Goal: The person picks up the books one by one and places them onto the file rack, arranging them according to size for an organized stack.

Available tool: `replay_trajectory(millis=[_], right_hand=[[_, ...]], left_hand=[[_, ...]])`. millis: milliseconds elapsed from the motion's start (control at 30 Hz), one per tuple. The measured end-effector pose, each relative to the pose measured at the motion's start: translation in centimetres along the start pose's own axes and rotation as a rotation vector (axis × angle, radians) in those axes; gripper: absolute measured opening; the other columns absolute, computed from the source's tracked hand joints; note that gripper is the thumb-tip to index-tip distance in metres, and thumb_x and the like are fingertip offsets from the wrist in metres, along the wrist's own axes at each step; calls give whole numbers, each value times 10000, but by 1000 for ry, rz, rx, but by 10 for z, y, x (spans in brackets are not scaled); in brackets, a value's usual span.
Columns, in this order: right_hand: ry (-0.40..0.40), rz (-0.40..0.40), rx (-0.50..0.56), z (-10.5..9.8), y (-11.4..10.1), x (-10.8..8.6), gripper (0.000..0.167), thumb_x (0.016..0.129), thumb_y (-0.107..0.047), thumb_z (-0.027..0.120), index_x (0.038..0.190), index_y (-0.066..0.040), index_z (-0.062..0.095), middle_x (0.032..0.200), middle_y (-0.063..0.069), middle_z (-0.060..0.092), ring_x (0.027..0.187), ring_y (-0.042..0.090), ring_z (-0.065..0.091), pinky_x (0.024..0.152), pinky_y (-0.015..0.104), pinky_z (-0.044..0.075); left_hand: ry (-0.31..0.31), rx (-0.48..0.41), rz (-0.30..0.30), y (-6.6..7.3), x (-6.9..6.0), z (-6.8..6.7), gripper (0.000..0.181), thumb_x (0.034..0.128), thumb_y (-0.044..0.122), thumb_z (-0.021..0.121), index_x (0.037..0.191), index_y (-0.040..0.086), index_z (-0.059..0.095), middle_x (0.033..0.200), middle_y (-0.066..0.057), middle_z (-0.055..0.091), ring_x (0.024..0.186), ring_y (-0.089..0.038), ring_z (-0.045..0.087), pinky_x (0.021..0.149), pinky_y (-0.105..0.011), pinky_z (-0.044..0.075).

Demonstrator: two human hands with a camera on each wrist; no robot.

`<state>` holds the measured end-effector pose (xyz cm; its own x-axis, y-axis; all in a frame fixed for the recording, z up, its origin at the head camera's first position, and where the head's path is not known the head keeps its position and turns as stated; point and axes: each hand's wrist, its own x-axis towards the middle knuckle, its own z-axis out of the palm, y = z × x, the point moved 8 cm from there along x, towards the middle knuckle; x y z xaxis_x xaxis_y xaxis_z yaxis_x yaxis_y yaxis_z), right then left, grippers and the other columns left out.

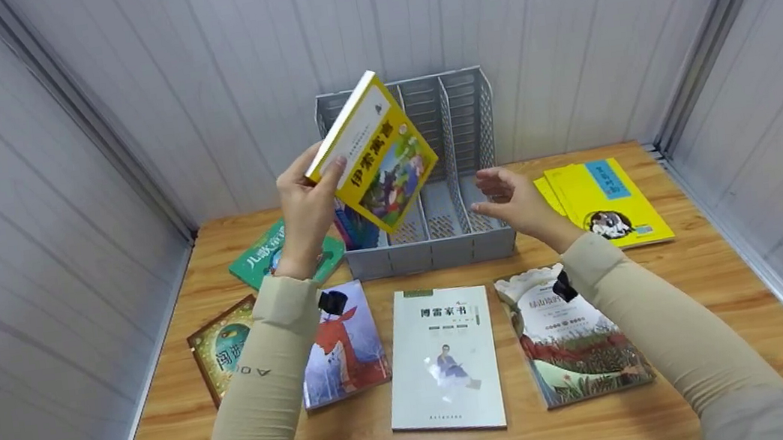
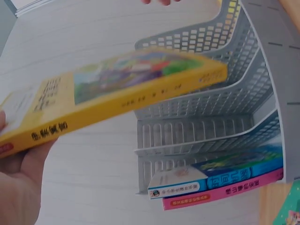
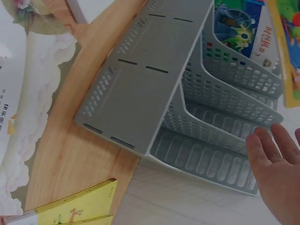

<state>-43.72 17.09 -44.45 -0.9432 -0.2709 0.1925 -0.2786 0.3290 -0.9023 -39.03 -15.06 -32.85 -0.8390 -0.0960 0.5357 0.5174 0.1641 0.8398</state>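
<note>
My left hand (image 1: pixel 308 208) pinches a yellow book (image 1: pixel 392 167) by its upper left edge, thumb on the cover, and holds it tilted in front of the grey file rack (image 1: pixel 434 254). In the left wrist view the yellow book (image 2: pixel 117 89) hangs above the rack's dividers. Two books, one blue (image 2: pixel 229 176) and one pink (image 2: pixel 225 192), stand in the rack's leftmost compartment. My right hand (image 1: pixel 522 206) is held at the rack's right front side, fingers relaxed and holding nothing; the right wrist view shows this hand (image 3: pixel 276 168) beside the dividers.
Yellow books (image 1: pixel 630 196) lie right of the rack, a green book (image 1: pixel 256 257) to its left. Along the front of the table lie a brown-edged book (image 1: pixel 222 341), a purple fox book (image 1: pixel 344 347), a white book (image 1: pixel 444 364) and a landscape-cover book (image 1: pixel 578 347). Panel walls surround the table.
</note>
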Motion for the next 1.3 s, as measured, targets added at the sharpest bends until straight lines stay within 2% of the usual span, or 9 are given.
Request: replay_trajectory(millis=[100, 333, 567, 767, 1000, 1100, 1300], right_hand=[[-2, 10, -48, 5, 10, 1, 611, 1001, -78, 770, 1534, 66, 507, 1560, 298, 564, 1465, 472, 541, 1263, 581, 401], [-21, 30, -220, 17, 35, -1, 583, 1013, -127, 772, 1511, 69, 542, 1574, 285, 562, 1479, 473, 521, 1269, 579, 389], [-68, 22, -408, 31, 53, -6, 562, 1033, -154, 752, 1509, 74, 560, 1564, 277, 576, 1489, 465, 522, 1267, 575, 395], [-125, 24, -511, 43, 65, -13, 552, 1058, -159, 714, 1538, 51, 540, 1592, 268, 549, 1510, 465, 496, 1279, 586, 374], [-134, 29, -634, 50, 74, -15, 469, 1117, -167, 604, 1530, 52, 554, 1572, 268, 572, 1492, 462, 523, 1269, 588, 388], [-115, 35, -647, 50, 76, -14, 417, 1133, -132, 548, 1506, 52, 582, 1532, 267, 609, 1457, 461, 559, 1251, 586, 414], [-66, -9, -622, 49, 75, -13, 340, 1109, -34, 498, 1376, 87, 672, 1371, 280, 711, 1302, 468, 674, 1155, 586, 511]], left_hand=[[59, 4, 24, 1, -1, -7, 336, 1070, 182, 707, 1389, 79, 730, 1366, -161, 750, 1107, -335, 773, 943, -481, 659], [196, 77, 83, 4, -5, -18, 353, 1075, 210, 706, 1415, 117, 725, 1410, -131, 741, 1208, -325, 768, 967, -526, 644], [278, 130, 123, 0, -9, -22, 342, 1073, 204, 710, 1405, 126, 736, 1408, -127, 742, 1236, -327, 760, 963, -553, 635], [313, 214, 134, -14, -11, -20, 331, 1081, 207, 698, 1395, 111, 740, 1392, -150, 741, 1223, -336, 764, 948, -539, 642], [354, 280, 127, -27, -15, -14, 327, 1093, 188, 674, 1397, 79, 724, 1357, -180, 756, 1174, -348, 783, 914, -544, 656], [355, 300, 125, -31, -13, -9, 325, 1091, 186, 677, 1388, 63, 724, 1334, -193, 764, 1150, -350, 791, 905, -534, 661], [348, 356, 138, -40, -11, 1, 314, 1085, 187, 687, 1365, 52, 734, 1318, -191, 772, 1153, -349, 788, 922, -525, 656]])
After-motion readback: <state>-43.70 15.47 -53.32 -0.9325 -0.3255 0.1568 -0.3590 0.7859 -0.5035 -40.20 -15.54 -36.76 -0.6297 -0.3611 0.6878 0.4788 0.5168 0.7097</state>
